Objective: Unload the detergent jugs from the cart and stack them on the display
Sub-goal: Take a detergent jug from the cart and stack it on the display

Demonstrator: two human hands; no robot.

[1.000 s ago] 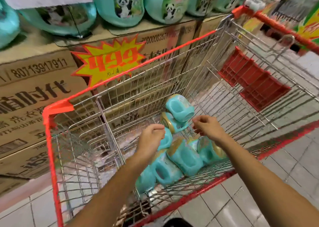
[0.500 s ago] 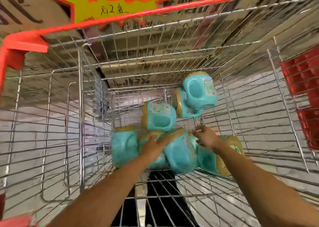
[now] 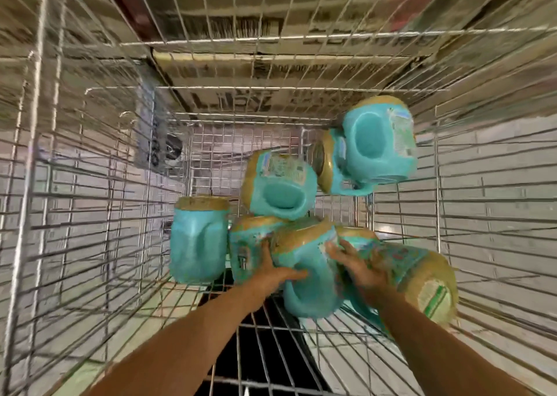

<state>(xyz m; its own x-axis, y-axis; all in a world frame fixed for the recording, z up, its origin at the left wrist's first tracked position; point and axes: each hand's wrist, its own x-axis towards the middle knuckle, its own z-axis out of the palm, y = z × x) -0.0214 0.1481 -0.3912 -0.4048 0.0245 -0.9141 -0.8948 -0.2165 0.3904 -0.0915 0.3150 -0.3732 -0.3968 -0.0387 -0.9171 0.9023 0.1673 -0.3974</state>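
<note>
Several teal detergent jugs with gold ends lie heaped on the floor of the wire cart (image 3: 90, 214). My left hand (image 3: 271, 270) grips the left side of the middle jug (image 3: 310, 278), thumb across its front. On that jug's right side my right hand (image 3: 360, 267) has its fingers spread and curled over the seam with the right-hand jug (image 3: 422, 278). One more jug (image 3: 197, 242) stands to the left, another (image 3: 280, 184) lies behind, and two jugs (image 3: 376, 145) are propped against the right wall. The picture is blurred.
Wire walls close in on the left, right and far side. Cardboard cartons (image 3: 271, 70) with printed text show through the far wall. Tiled floor is visible under the cart's mesh bottom (image 3: 346, 353).
My view has dropped deep into the cart, losing the display shelf, the price star and the red rim. Both hands reached down from above the heap and closed on the middle jugs.
</note>
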